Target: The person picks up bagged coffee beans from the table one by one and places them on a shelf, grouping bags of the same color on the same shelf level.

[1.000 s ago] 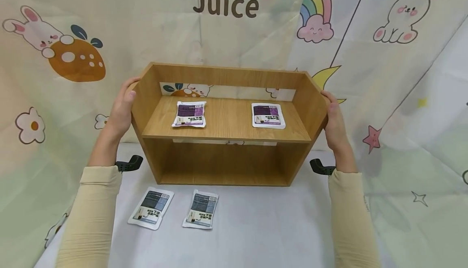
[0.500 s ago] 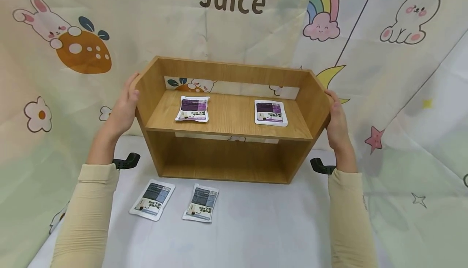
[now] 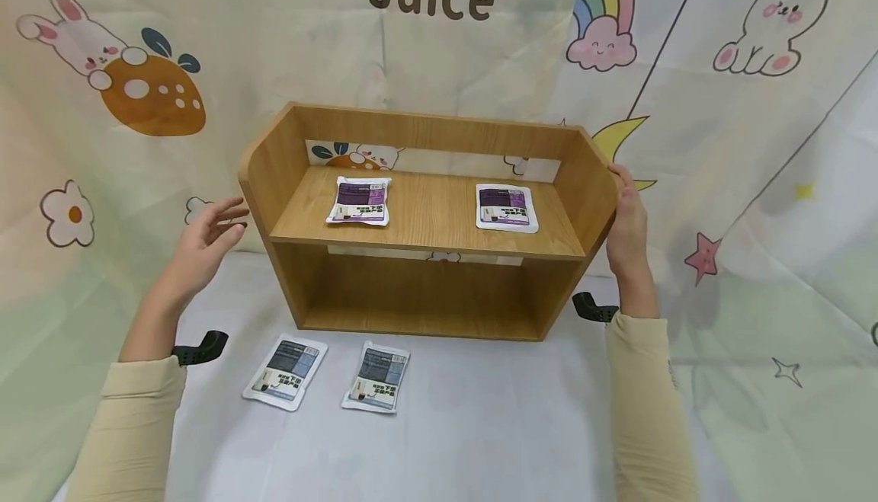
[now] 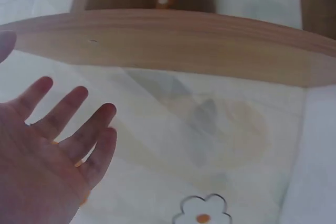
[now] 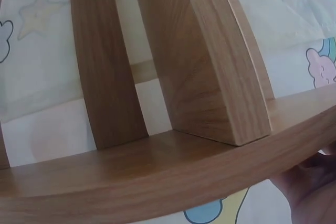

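A two-tier wooden shelf (image 3: 425,247) stands in the middle of the head view. To its left hovers my left hand (image 3: 195,249), fingers spread and holding nothing; the left wrist view shows its palm (image 4: 39,169) apart from the side panel (image 4: 173,48). My right hand (image 3: 627,231) grips the shelf's right side panel, its fingers at the edge; in the right wrist view most of it is hidden behind that panel (image 5: 157,174). Two purple-labelled white pouches (image 3: 360,202) (image 3: 506,209) lie apart on the upper board.
Two white pouches with grey-blue labels (image 3: 286,372) (image 3: 376,378) lie on the white tabletop (image 3: 494,426) before the shelf, at its left. Behind stands a printed cloth (image 3: 439,60) with cartoon rabbits and the word "Juice".
My left hand has let go of the shelf's left side and moved left and down, its fingers opening. My right hand stays on the right panel. The pouches keep their places on the shelf.
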The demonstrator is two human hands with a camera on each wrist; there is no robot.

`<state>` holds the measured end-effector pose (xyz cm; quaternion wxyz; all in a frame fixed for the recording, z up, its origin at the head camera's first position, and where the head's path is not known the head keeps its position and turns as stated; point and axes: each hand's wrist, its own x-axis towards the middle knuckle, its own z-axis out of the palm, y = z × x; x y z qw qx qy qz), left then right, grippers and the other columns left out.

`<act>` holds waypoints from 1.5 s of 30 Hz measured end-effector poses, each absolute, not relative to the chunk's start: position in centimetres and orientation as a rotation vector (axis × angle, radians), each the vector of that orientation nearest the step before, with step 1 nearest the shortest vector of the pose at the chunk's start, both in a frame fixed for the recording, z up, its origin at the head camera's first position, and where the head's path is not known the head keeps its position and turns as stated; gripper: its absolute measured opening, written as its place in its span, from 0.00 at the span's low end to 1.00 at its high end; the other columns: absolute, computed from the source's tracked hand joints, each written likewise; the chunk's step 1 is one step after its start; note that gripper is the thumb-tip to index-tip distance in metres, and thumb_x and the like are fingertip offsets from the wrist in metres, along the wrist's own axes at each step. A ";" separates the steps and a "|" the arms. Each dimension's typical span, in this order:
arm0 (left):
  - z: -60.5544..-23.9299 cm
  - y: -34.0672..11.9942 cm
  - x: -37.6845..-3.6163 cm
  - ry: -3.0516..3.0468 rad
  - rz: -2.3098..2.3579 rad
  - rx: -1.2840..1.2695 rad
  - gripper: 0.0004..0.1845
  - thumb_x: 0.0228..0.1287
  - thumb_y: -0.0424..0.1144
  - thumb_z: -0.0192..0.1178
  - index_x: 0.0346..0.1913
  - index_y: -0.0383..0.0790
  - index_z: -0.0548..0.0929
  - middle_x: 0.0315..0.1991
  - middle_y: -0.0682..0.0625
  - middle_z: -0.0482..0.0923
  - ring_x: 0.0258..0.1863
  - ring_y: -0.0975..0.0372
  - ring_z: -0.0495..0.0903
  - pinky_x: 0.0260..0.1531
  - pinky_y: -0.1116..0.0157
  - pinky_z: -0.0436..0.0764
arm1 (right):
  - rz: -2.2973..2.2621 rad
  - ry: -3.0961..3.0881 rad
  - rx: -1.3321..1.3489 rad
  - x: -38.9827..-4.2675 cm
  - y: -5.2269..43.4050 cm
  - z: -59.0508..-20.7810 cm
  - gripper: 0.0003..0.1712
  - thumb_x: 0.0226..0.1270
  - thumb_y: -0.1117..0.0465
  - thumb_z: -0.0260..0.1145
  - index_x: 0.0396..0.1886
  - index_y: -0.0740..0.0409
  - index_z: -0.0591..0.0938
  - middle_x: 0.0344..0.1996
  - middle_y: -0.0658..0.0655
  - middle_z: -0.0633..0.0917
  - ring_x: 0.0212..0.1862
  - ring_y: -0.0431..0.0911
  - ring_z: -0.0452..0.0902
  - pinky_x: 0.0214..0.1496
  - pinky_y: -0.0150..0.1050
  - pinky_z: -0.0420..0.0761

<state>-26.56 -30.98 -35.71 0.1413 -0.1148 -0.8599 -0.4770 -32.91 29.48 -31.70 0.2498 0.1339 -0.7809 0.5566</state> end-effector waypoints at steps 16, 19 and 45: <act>-46.6 -32.4 -23.3 -2.736 -1.447 -0.349 0.25 0.76 0.43 0.50 0.69 0.35 0.65 0.63 0.34 0.68 0.57 0.42 0.72 0.54 0.54 0.73 | 1.475 -2.052 0.313 -33.5 29.7 -31.1 0.27 0.79 0.43 0.33 0.69 0.36 0.67 0.58 0.51 0.72 0.54 0.47 0.67 0.50 0.40 0.68; -47.9 -32.0 -22.7 -2.767 -1.500 -0.321 0.27 0.75 0.47 0.50 0.69 0.35 0.64 0.64 0.34 0.67 0.59 0.38 0.69 0.54 0.36 0.66 | 1.487 -2.036 0.313 -33.6 29.9 -31.3 0.27 0.79 0.44 0.33 0.69 0.36 0.67 0.59 0.52 0.72 0.55 0.48 0.67 0.51 0.41 0.69; -54.9 -29.7 -19.4 -3.132 -1.081 -0.082 0.59 0.36 0.62 0.77 0.71 0.41 0.61 0.60 0.29 0.61 0.52 0.39 0.71 0.48 0.39 0.73 | 1.576 -1.902 0.344 -33.3 27.7 -31.6 0.26 0.79 0.47 0.36 0.66 0.43 0.72 0.56 0.56 0.74 0.53 0.51 0.69 0.50 0.40 0.70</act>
